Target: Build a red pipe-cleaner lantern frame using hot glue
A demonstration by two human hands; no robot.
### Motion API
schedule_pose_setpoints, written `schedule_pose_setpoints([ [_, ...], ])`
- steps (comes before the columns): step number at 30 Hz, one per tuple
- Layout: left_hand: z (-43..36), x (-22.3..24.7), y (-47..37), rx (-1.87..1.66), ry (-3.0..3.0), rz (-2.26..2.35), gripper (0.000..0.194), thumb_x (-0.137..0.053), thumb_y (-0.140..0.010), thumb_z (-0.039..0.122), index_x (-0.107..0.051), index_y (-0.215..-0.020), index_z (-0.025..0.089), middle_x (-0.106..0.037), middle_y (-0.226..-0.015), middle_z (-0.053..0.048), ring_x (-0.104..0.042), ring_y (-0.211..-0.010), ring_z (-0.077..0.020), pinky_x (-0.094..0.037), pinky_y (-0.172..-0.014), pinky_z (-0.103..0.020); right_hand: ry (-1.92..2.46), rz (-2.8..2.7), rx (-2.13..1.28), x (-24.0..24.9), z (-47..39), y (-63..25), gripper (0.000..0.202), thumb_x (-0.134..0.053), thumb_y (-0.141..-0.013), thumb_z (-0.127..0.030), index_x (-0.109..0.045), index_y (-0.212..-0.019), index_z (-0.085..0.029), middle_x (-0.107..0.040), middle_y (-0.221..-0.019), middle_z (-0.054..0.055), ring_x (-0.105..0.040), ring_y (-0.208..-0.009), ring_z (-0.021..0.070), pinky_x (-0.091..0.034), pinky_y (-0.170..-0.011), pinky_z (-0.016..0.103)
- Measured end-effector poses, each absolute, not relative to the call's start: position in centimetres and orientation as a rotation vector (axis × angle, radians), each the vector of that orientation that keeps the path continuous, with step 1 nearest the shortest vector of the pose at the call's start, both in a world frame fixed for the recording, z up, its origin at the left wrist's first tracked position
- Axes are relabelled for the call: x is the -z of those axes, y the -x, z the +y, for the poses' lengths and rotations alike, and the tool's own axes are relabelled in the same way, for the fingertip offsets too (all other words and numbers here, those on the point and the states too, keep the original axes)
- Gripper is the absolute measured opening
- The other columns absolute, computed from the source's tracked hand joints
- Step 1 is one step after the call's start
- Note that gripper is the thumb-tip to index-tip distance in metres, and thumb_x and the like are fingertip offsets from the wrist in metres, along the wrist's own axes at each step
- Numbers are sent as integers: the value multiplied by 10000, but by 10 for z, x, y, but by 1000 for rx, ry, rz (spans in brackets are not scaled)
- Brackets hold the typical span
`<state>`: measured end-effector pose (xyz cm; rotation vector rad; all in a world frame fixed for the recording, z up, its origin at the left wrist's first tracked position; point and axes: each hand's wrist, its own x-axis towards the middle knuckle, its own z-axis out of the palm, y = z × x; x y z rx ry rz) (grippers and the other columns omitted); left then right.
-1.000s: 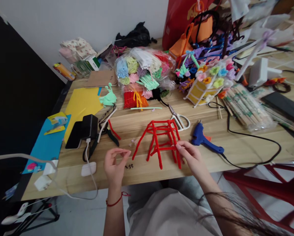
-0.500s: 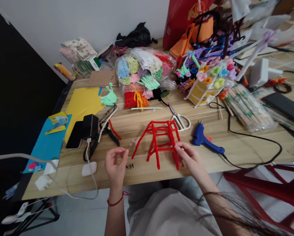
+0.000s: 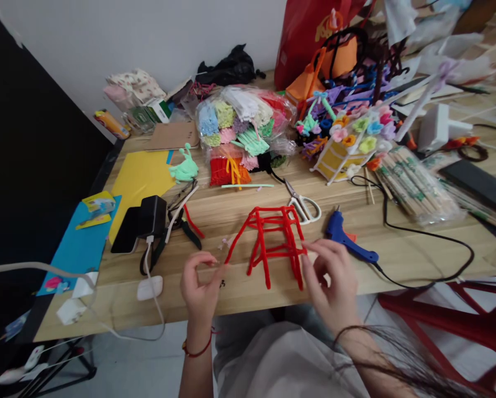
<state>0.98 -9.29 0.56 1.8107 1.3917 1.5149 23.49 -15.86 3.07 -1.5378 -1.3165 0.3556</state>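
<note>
A small frame of red pipe cleaners (image 3: 276,255) stands on the table between my hands, with several legs and crossbars. One long leg slants out to the left. My left hand (image 3: 201,281) is beside that leg's lower end, its thumb and forefinger apart; I cannot tell whether the thumb touches it. At the frame's right side is my right hand (image 3: 333,276), thumb and forefinger parted around the end of a crossbar, with no firm grip visible. Behind the frame lie white-handled scissors (image 3: 304,209). A blue glue gun (image 3: 347,237) rests to the right.
Pliers (image 3: 190,234), a black charger (image 3: 152,214) and a phone (image 3: 126,229) lie at left. Bagged pipe cleaners (image 3: 239,124) stand at the back. To the right are a flower-topped yellow box (image 3: 341,160), packed wooden sticks (image 3: 417,185) and the glue gun's black cord (image 3: 432,226).
My left hand has moved right, closer to the slanted leg. My right hand has turned and its fingers have spread apart at the frame's side. The frame has stayed nearly in place.
</note>
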Motion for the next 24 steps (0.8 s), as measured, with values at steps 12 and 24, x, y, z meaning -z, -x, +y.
schedule_pose_setpoints([
  [12, -88, -40, -12, -1444, -2339, 1173, 533, -847, -614, 375, -526, -1005, 208, -569, -933, -27, -564, -850, -182, -473, -775, -329, 1177, -1735, -981, -63, -143, -200, 192, -521, -943, -248, -640, -1070, -168, -694, -971, 63, -663, -886, 144, -532, -788, 243],
  [24, -77, -41, -6, -1298, -2101, 1229, 690, -842, -485, 568, -506, -968, 207, -542, -958, -43, -546, -837, -189, -470, -742, -320, 1100, -2046, -993, -67, -129, -209, 220, -432, -980, -245, -619, -1089, -204, -686, -996, 47, -650, -886, 146, -505, -782, 245],
])
